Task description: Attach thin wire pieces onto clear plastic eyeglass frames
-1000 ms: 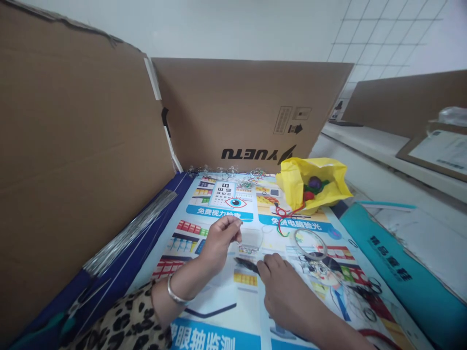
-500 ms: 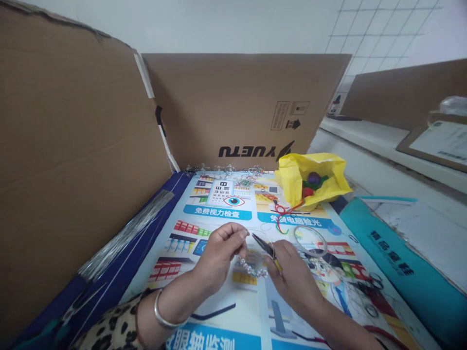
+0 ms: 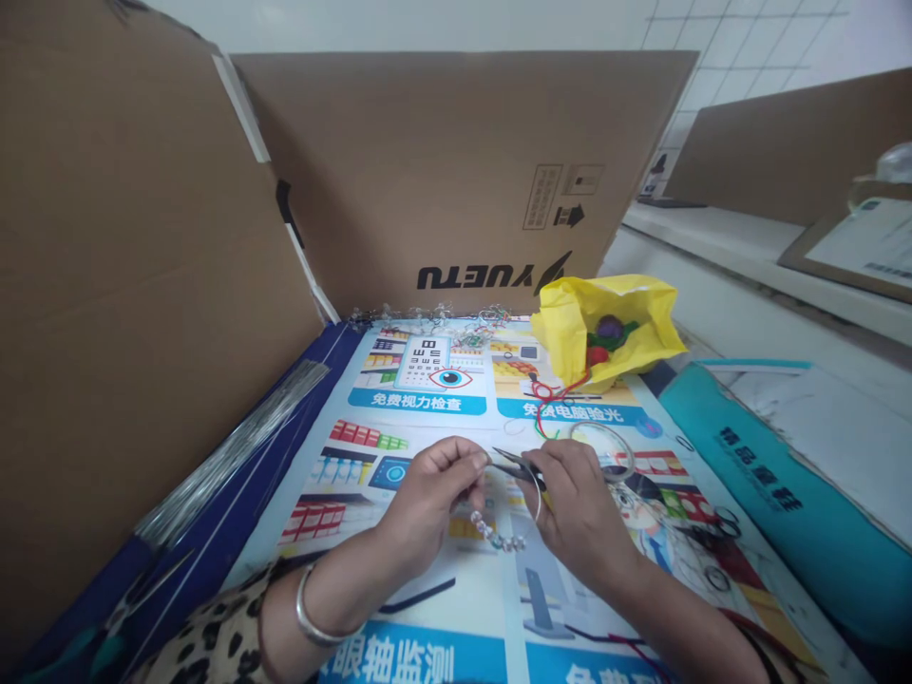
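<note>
Dark pliers (image 3: 530,471); silvery beads (image 3: 496,538); black-spotted tan sleeve (image 3: 214,629); yellow bag (image 3: 561,334); teal box (image 3: 790,532)

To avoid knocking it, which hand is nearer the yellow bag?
Right. The right hand is in front of the yellow bag; the left hand is farther off to the left.

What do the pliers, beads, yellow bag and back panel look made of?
Pliers: probably dull, dark metal, given the slim tapering tips. Beads: perhaps glass or plastic, judging by the clear, silvery gloss. Yellow bag: matte, creased, maybe paper or nonwoven fabric. Back panel: matte brown cardboard, with printed markings.
</note>
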Demonstrator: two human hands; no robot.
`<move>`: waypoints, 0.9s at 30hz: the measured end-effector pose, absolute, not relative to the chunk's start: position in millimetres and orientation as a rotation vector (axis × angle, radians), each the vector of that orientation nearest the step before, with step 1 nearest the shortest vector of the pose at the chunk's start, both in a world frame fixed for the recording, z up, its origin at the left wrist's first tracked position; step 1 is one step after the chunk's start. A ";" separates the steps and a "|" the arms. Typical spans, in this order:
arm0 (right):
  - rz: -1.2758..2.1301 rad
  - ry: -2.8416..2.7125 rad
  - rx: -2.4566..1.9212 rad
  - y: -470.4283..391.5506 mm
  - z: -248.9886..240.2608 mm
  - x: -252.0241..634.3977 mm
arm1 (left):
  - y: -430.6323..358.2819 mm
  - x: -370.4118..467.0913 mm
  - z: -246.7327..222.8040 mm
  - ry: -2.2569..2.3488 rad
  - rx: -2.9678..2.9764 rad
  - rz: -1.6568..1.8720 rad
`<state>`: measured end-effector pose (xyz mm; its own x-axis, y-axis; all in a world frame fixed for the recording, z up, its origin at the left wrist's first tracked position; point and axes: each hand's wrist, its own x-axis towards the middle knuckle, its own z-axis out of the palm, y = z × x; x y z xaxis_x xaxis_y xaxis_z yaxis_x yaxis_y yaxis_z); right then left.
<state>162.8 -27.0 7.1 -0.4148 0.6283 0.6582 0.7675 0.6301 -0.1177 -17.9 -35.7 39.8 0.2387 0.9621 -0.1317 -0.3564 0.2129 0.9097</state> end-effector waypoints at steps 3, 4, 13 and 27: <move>-0.319 -2.182 -1.081 -26.1 6.7 164.5 | -35.0 -18.2 39.0 0.861 0.897 1.082; -0.329 -2.190 -1.079 -25.8 7.0 165.2 | -34.5 -18.3 38.7 0.864 0.902 1.083; -0.439 -2.240 -1.104 -25.0 8.9 170.7 | -33.1 -19.9 33.8 0.855 0.943 1.062; -0.487 -2.322 -1.031 -24.5 9.5 176.1 | -36.0 -18.4 31.5 0.782 0.918 0.984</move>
